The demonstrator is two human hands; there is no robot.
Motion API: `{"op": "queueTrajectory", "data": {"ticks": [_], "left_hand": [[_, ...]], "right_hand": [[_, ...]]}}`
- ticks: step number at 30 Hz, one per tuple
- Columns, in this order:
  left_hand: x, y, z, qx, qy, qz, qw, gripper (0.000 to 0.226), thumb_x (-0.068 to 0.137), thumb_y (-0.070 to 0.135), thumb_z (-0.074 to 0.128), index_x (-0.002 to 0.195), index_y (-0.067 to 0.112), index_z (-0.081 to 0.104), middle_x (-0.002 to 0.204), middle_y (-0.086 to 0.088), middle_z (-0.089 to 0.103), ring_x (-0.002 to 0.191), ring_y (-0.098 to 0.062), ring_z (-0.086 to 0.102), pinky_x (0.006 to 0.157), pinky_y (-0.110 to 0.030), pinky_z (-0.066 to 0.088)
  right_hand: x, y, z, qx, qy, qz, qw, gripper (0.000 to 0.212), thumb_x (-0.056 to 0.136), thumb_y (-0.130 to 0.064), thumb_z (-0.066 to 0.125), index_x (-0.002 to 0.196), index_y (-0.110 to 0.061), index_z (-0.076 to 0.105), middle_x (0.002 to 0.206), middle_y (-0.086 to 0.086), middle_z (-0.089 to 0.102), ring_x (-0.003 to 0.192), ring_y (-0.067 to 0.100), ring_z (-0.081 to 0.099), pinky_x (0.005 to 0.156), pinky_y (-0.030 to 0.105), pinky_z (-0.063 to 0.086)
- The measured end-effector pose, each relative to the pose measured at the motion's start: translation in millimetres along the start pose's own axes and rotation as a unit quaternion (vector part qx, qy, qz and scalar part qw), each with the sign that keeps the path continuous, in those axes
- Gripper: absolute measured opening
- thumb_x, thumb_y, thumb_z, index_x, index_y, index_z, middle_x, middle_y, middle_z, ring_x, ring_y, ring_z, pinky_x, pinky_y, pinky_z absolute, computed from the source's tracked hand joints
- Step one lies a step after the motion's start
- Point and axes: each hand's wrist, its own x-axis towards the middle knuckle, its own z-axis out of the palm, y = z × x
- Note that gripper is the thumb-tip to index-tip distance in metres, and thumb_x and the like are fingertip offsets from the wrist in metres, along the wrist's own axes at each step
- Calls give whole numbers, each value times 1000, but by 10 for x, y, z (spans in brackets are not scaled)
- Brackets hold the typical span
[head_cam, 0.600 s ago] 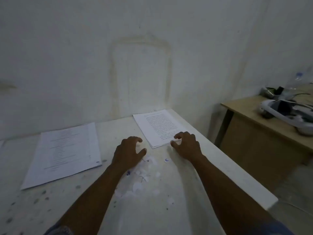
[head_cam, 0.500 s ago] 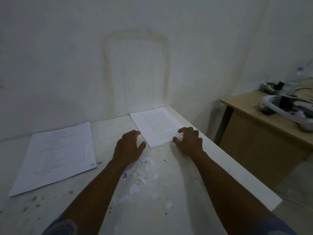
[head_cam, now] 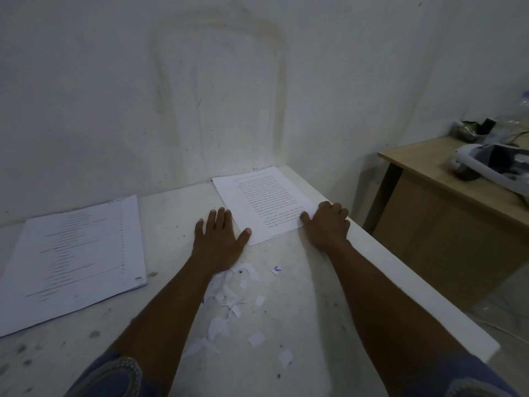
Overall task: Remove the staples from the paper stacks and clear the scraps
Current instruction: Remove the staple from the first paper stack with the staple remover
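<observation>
Left hand [head_cam: 219,239] lies flat and open on the table [head_cam: 177,348], palm down, fingers spread, holding nothing; its thumb tip touches the near left corner of the right stack [head_cam: 264,206]. Right hand [head_cam: 329,226] rests with fingers curled over the stack's near right corner, thumb on the top sheet, pressing rather than gripping; whether it pinches any sheet cannot be told.

Nearest the person, on the near side of that stack, the scraps [head_cam: 232,299] lie scattered between the two forearms, some partly under the left wrist. They look like small torn bits of paper, almost weightless and limp. Pinching each one would likely be slow; a flat palm sweeping them into a heap, or toward the table edge into a cupped hand, seems the better hold. A quick move or a breath could scatter them. One scrap with a blue mark [head_cam: 276,269] sits just near of the stack, apart from the rest.

The right stack itself looks light and floppy, and its sheets would probably slide on one another, so pressing a corner down while working seems sensible. No staple can be made out.

Well left of it lies the left stack [head_cam: 77,259], untouched by either hand.
</observation>
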Motion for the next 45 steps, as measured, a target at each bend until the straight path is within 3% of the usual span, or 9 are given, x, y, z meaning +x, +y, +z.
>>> {"op": "queueTrajectory", "data": {"ticks": [8,12,20,23,27,32,38,41,45], "left_hand": [[27,-1,25,9,-7,2,1000,79,99,61,13,157,11,-2,166,-8,-6,153,-25,-7,123,-49,-2],[32,-3,24,6,-4,1,1000,79,99,61,14,157,11,-3,166,-7,-6,153,-24,-7,123,-48,-3],[64,-45,-168,-162,-29,-32,986,76,98,64,14,155,14,16,165,-6,14,153,-23,5,122,-48,-4],[118,-60,-408,-236,-39,-88,967,80,95,70,12,151,16,29,159,-8,30,150,-30,19,120,-54,0],[-39,-85,-713,-544,22,-119,831,64,95,64,39,131,13,56,125,-4,66,109,-26,63,95,-42,49],[-417,-257,-1093,-712,78,-90,692,34,98,19,57,132,15,56,122,-4,69,106,-27,68,77,-37,58],[-1000,-562,-1326,-680,101,-78,721,31,98,14,58,128,20,60,121,-4,69,106,-27,67,94,-47,54],[-1332,-709,-1368,-652,140,-97,739,29,98,20,59,126,23,59,119,-4,68,102,-26,67,89,-45,55],[-1792,-890,-1415,-609,190,-104,763,26,98,26,59,123,25,57,112,-2,68,97,-25,67,83,-44,57]], "right_hand": [[139,-15,-30,41,-52,26,997,57,97,-49,50,138,-11,45,142,12,50,135,35,39,110,50,30],[131,-21,22,130,-13,-3,991,51,96,-40,54,139,-13,45,136,10,58,123,33,55,106,47,43],[-17,19,-125,400,-35,34,915,34,100,-30,56,129,-14,50,122,7,61,96,21,62,80,28,57],[-160,9,-212,482,-56,46,873,36,98,-28,60,130,-15,51,124,8,60,98,23,63,86,36,60],[-435,-37,-309,552,-97,32,828,41,97,-28,62,134,-17,49,126,6,60,107,26,63,84,37,61],[-928,-181,-426,558,-140,-36,817,32,96,-29,63,126,-22,54,117,3,66,90,24,69,76,35,62],[-1304,-359,-445,447,-181,-134,866,29,98,-23,61,124,-17,51,122,0,65,82,23,74,64,31,62],[-1456,-518,-377,349,-168,-197,901,34,96,-27,62,128,-19,52,125,-4,62,102,17,64,82,33,60],[-1677,-786,-381,361,-194,-229,883,30,97,-23,60,126,-15,56,125,0,65,100,15,66,77,25,57]]}}
